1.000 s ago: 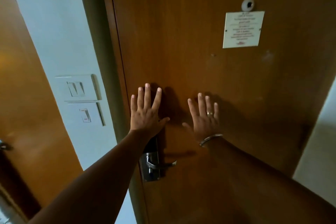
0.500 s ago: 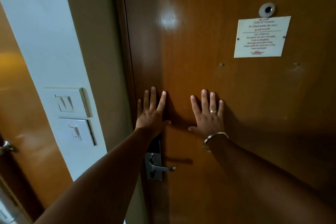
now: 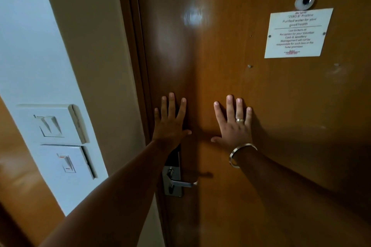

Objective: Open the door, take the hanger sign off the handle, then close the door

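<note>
A brown wooden door fills most of the view and sits against its frame. My left hand lies flat on it near the latch edge, fingers spread, holding nothing. My right hand, with a ring and a metal bangle, is pressed flat on the door a little to the right. Below my left wrist is the silver lever handle on its metal lock plate. No hanger sign shows on this handle.
A white notice is fixed to the door under a peephole. Left of the frame, a pale wall carries two switch plates. Another brown door stands at far left.
The door has swung toward its frame under both palms and the gap at the latch edge has closed. My view has moved closer; my hands stay flat on the wood.
</note>
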Demonstrator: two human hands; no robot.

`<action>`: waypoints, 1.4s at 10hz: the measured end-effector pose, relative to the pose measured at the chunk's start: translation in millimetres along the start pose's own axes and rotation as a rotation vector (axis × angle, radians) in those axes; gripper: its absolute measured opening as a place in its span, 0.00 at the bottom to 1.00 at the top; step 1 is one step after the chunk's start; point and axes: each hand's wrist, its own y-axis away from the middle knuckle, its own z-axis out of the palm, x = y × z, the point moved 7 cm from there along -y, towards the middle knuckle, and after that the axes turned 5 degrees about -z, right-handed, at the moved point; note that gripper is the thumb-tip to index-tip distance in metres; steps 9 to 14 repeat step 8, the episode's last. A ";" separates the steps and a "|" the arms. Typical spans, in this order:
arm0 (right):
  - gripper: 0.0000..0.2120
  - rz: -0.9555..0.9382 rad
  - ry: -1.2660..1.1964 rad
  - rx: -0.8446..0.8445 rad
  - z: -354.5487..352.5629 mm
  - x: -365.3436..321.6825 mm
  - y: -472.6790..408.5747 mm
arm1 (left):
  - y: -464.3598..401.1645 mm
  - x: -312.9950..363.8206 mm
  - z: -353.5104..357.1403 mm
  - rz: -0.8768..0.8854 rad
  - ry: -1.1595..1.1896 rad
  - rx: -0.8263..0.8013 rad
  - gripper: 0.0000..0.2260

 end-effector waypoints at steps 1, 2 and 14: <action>0.63 -0.029 -0.009 0.038 6.1 5.5 -2.5 | -2.6 -3.7 4.8 0.018 -0.004 0.038 0.56; 0.64 -0.022 -0.024 0.057 12.6 10.3 -3.3 | -3.7 -5.6 10.6 0.032 -0.008 0.074 0.57; 0.46 0.098 -0.069 0.066 -58.8 10.5 3.8 | 20.0 13.3 -41.1 0.002 0.021 0.110 0.46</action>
